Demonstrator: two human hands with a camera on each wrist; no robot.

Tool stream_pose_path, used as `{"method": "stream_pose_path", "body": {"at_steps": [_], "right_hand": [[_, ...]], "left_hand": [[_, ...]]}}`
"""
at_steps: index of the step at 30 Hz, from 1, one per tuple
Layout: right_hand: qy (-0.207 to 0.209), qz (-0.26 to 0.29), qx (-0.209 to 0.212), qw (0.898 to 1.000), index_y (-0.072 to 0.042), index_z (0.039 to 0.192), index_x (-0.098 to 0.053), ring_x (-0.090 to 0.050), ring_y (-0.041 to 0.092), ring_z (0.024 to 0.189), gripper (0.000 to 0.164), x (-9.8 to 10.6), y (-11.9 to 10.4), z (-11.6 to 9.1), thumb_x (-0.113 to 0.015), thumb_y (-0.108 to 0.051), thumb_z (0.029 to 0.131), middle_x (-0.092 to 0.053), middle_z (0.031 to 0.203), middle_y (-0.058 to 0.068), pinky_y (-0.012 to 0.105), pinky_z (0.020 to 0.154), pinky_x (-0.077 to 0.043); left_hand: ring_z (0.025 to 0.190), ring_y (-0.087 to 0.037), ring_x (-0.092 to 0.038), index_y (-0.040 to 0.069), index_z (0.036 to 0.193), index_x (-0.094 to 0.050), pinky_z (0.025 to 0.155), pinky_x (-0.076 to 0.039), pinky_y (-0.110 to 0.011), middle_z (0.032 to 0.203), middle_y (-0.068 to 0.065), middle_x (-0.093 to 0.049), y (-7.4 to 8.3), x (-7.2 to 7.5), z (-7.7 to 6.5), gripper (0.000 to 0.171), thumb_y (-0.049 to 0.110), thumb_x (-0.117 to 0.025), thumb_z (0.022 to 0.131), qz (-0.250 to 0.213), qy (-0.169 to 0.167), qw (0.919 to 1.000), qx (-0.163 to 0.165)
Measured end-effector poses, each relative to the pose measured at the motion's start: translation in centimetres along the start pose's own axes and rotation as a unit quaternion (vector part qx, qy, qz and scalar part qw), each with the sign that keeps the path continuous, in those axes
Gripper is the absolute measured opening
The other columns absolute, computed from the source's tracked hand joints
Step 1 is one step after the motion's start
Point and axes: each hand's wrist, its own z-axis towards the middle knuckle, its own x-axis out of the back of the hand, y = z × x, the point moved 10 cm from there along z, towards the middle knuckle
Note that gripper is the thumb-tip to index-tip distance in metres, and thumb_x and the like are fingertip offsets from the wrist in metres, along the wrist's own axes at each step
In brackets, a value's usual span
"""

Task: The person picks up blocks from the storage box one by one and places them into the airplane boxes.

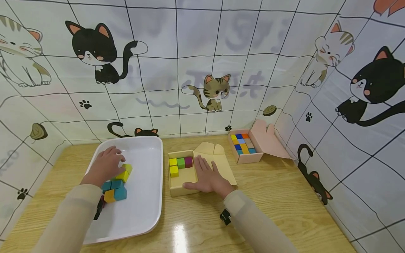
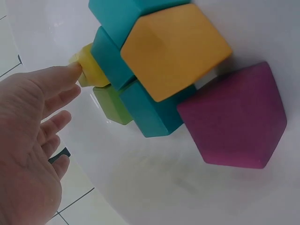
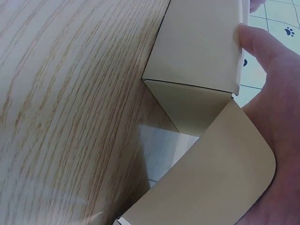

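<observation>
In the white tray (image 1: 142, 196) my left hand (image 1: 105, 165) is over a cluster of blocks. Its thumb tip is right at a yellow block (image 2: 93, 70), and the other fingers are loosely bent, apart from the thumb. Beside that yellow block lie a green block (image 2: 112, 105), teal blocks (image 2: 152, 110), an orange block (image 2: 176, 49) and a purple block (image 2: 236, 117). My right hand (image 1: 209, 177) spreads its fingers over the cream box (image 1: 181, 191) and its folded-back lid (image 1: 218, 160). Inside that box sit two yellow blocks (image 1: 174, 171), a green one (image 1: 180, 163) and a purple one (image 1: 188, 162).
Behind and to the right, an open pink box (image 1: 250, 159) holds several coloured blocks, its lid (image 1: 269, 140) folded out to the side. A wooden table (image 1: 284, 200) lies under everything. Cat-printed sheeting (image 1: 164, 45) rises behind and on both sides.
</observation>
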Motion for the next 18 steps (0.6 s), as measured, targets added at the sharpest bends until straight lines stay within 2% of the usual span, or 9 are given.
{"method": "stream_pose_path", "body": {"at_steps": [9,18], "right_hand": [[-0.004,-0.003,-0.003,1.000,-0.013,0.157,0.005,0.000,0.025,0.155,0.110,0.02,-0.02,0.01,-0.046,-0.077,0.084,0.005,0.166,0.006,0.055,0.124,0.001],[-0.004,-0.006,-0.004,1.000,-0.012,0.157,0.004,-0.002,0.026,0.155,0.110,0.06,-0.02,0.04,-0.046,-0.077,0.084,0.004,0.166,0.007,0.055,0.124,0.000]], "left_hand": [[0.137,-0.050,-0.029,0.004,0.103,-0.073,0.113,-0.024,-0.068,0.131,-0.027,-0.055,-0.04,-0.23,0.06,0.026,0.023,-0.071,0.085,0.005,0.003,0.9999,0.011],[0.137,-0.050,-0.029,0.003,0.102,-0.073,0.113,-0.024,-0.068,0.130,-0.027,-0.056,-0.36,-0.66,0.25,0.029,0.025,-0.073,0.083,0.012,0.005,0.9998,0.017]]}}
